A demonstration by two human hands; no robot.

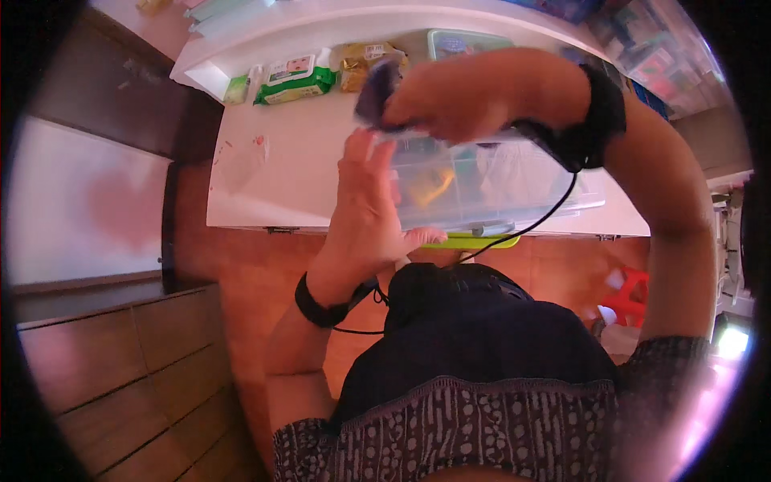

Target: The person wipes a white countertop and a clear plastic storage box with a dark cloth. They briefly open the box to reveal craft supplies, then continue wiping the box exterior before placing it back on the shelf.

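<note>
My right hand (467,96) is closed on a dark purple item (378,95), blurred by motion, above the back part of the white desktop. Lower and to the left, my left hand (364,211) has its fingers apart, thumb pointing right. It is at the left end of a clear plastic box (482,205) with compartments; I cannot tell whether it touches the box. Something yellow (435,187) shows inside the box. A pale grey clip-like piece (494,228) is at the box's front side. Both wrists wear black bands with cables.
Behind my hands, a green wipes pack (295,81), a gold packet (361,63) and a lidded container (464,42) line the shelf. A lime-green tray edge (473,241) shows below the desk (271,199). A brown drawer cabinet (132,373) stands left; a red stool (629,295) is right.
</note>
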